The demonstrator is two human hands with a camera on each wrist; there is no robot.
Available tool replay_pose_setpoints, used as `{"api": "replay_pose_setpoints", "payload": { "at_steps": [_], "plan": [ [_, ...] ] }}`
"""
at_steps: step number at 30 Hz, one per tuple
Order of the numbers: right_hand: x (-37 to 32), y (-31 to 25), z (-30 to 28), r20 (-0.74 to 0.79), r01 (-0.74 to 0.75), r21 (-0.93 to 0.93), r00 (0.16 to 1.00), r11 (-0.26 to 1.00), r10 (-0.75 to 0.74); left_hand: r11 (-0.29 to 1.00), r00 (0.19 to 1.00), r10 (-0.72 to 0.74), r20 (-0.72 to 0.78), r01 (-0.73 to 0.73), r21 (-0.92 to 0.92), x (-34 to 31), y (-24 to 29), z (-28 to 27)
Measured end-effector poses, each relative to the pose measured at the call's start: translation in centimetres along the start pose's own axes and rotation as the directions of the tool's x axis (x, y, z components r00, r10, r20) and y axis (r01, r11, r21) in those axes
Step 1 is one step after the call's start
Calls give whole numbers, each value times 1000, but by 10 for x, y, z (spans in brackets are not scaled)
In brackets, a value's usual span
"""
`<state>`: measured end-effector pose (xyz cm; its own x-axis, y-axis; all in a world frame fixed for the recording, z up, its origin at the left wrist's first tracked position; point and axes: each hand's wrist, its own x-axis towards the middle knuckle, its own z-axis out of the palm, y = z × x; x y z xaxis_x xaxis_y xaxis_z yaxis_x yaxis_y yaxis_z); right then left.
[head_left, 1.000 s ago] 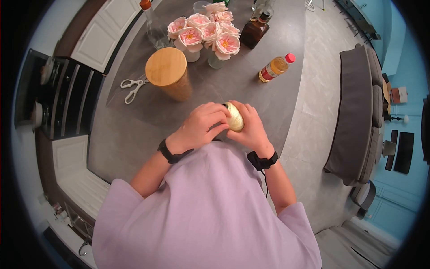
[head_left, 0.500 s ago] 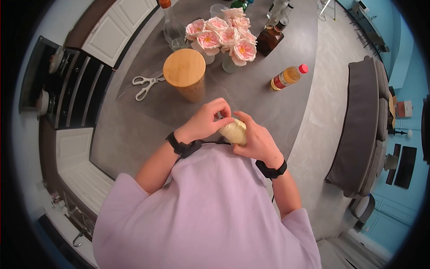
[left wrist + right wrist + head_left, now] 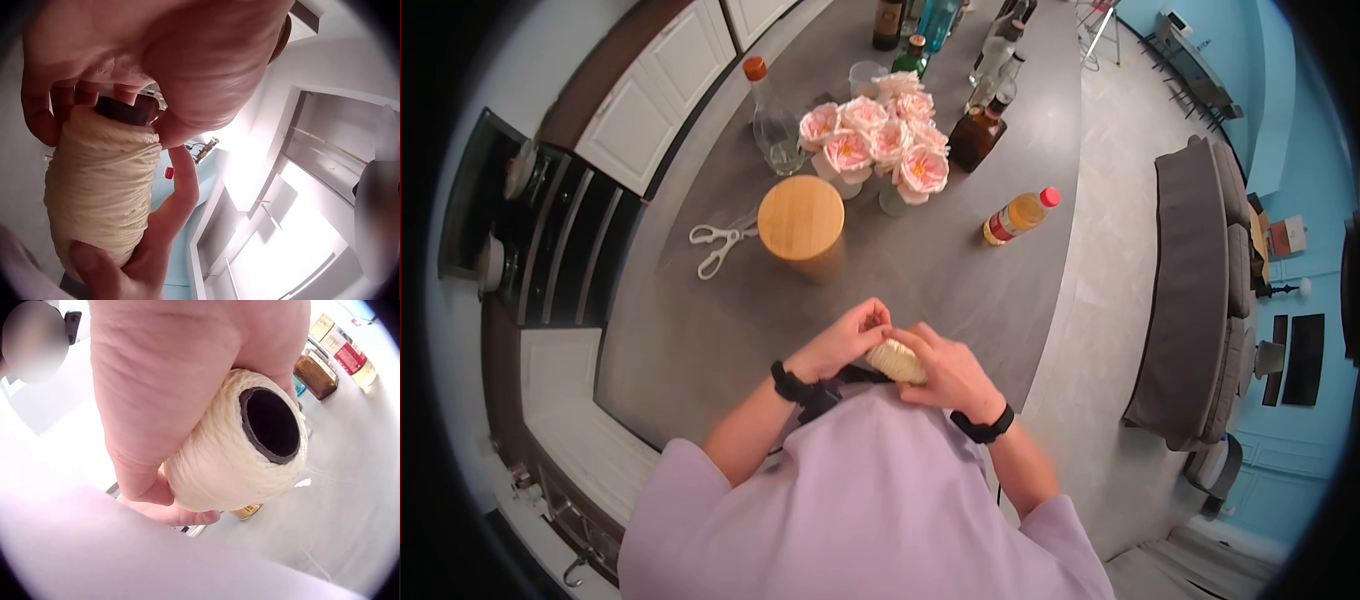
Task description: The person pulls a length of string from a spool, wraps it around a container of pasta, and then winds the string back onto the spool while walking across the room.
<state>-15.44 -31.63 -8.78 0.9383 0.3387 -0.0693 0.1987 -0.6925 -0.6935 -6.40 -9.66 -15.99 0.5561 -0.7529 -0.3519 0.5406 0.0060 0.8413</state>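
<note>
A spool of cream twine (image 3: 897, 364) is held close in front of the person's shirt, above the near side of the table. My right hand (image 3: 953, 372) grips it round the side, thumb on the near side and fingers over the far one. My left hand (image 3: 842, 342) is at the other end, its fingers curled and thumb tip at the upper edge of the windings. In the left wrist view a dark core (image 3: 122, 111) pokes out beside those fingers. The hollow core opening (image 3: 272, 425) at the opposite end faces the right wrist camera. The left fingertips are partly hidden behind the spool.
A jar with a wooden lid (image 3: 801, 218) stands beyond the hands, white scissors (image 3: 716, 246) left of it. Pink roses (image 3: 890, 140) in glasses are farther back, with several bottles behind. A red-capped bottle (image 3: 1015, 218) stands near the table's right edge.
Both hands and the spool have dropped lower in the head view, nearer the shirt. The spool has tilted, and the left fingertips have drawn together at its end. The head view has shifted too.
</note>
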Motion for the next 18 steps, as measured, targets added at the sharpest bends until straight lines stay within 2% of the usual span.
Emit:
{"api": "replay_pose_setpoints", "payload": {
  "at_steps": [3, 6, 10, 12, 14, 16, 18],
  "plan": [
    [-8, 0, 0, -7, -38, 8, 999, 999, 39, 999, 998, 47, -51, -47, 11, 5, -11, 10],
    [-32, 5, 9, -89, -73, 23, 993, 997, 75, 990, 997, -70, -31, 65, -125, 8, -13, 28],
    [-62, 3, 0, -109, -204, 100, 971, 974, 215, 984, 995, -104, 9, 104, -143, 17, -24, 56],
    [-82, 8, -3, -144, -244, 125, 955, 962, 261, 981, 991, -126, -34, 120, -153, 24, -22, 81],
    [-111, 15, -1, -306, -204, 192, 917, 960, 257, 989, 993, -116, -26, 113, -93, 34, -29, 109],
    [-142, 19, -2, -373, -238, 260, 869, 936, 325, 998, 999, 17, -32, -15, 66, 49, -38, 143],
    [-178, 28, -8, -431, -268, 329, 810, 905, 397, 990, 1000, -3, -16, 5, 138, 63, -42, 185]
  ]
}}
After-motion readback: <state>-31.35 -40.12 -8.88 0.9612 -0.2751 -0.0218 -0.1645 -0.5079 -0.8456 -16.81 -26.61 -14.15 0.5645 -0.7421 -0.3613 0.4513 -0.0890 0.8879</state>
